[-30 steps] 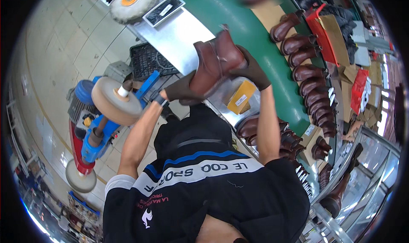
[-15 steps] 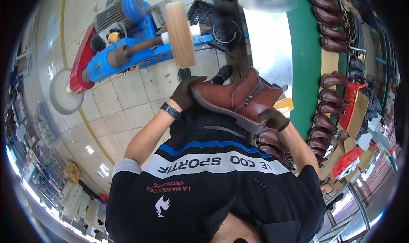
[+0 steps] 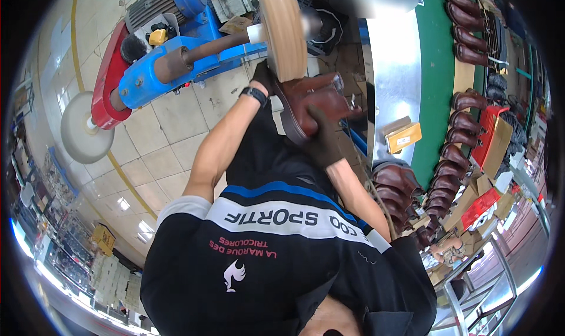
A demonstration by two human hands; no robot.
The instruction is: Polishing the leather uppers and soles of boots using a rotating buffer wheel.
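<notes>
A brown leather ankle boot (image 3: 294, 100) is held between my two dark-gloved hands, right at the lower edge of a tan buffing wheel (image 3: 283, 35). The wheel's bottom overlaps the boot's upper; from this angle they seem to touch. My left hand (image 3: 263, 78) grips the boot's left end, its fingers partly hidden behind boot and wheel. Wrapped over the boot's near side is my right hand (image 3: 323, 138), with fingers lying on the leather. The wheel sits on the shaft of a blue motor machine (image 3: 141, 88).
A pale round wheel (image 3: 87, 127) is on the machine's other end. To my right, a yellow block (image 3: 403, 137) lies on a metal bench (image 3: 391, 71). More brown boots stand in a row (image 3: 465, 109) along a green surface (image 3: 432, 71), with others (image 3: 395, 189) close by my right arm.
Both hands have carried the boot forward to the buffing wheel. My right hand has shifted left along the boot, and the boot has turned. The view has shifted a little.
</notes>
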